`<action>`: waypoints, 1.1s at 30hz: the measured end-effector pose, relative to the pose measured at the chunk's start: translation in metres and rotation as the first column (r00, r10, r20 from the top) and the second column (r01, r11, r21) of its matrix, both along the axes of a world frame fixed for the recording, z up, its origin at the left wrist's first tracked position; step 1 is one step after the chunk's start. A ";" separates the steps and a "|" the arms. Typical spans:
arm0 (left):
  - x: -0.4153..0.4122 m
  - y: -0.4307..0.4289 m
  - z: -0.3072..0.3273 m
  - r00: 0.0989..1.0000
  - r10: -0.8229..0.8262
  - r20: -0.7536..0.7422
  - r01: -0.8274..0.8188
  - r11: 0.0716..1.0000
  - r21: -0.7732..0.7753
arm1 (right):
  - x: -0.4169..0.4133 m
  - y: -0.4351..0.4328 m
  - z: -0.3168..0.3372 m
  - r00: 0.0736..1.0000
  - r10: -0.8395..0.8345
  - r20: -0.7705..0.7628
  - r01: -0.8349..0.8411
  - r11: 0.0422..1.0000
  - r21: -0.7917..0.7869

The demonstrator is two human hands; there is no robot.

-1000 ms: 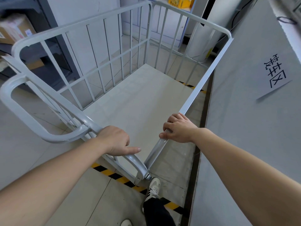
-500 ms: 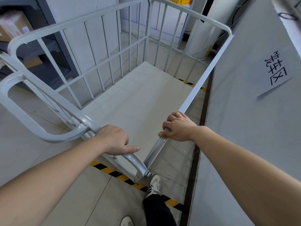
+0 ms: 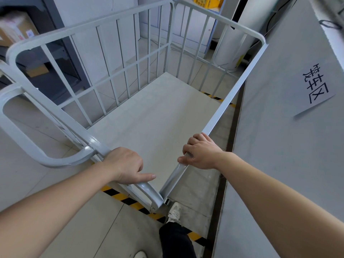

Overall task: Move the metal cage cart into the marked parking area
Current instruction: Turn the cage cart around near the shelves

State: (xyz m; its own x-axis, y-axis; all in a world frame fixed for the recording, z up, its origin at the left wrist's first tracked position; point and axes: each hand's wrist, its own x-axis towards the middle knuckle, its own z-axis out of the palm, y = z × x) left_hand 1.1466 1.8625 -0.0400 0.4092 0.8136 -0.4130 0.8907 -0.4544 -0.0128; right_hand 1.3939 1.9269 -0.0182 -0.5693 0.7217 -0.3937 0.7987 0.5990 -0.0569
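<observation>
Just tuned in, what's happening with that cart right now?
A person grips the empty metal cage cart with both hands: left hand on the near top rail, right hand on the right side rail. The cart sits beside the grey wall under a paper sign, with yellow-black floor tape showing at its near and far ends. One shoe stands on the near tape.

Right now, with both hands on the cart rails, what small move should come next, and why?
Probably a short, straight push forward. The left hand grips the near rail and the right hand the side rail of the metal cage cart, whose near corner sits about over the yellow-black floor tape. The wall runs close along its right side, so keep it parallel.
</observation>
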 end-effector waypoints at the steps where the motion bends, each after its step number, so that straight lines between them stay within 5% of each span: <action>1: 0.000 0.000 0.000 1.000 -0.002 0.000 0.002 1.000 0.000 | 0.000 0.000 0.000 1.000 0.002 0.001 -0.002 1.000 0.001; 22: 0.001 -0.002 0.003 0.999 0.051 0.002 -0.051 0.998 -0.020 | -0.002 0.003 0.006 0.998 -0.011 0.055 0.014 0.999 -0.050; 33: 0.001 -0.003 0.008 0.994 0.108 -0.003 -0.107 0.988 -0.108 | -0.027 0.023 0.020 0.915 0.139 0.379 -0.074 0.981 -0.181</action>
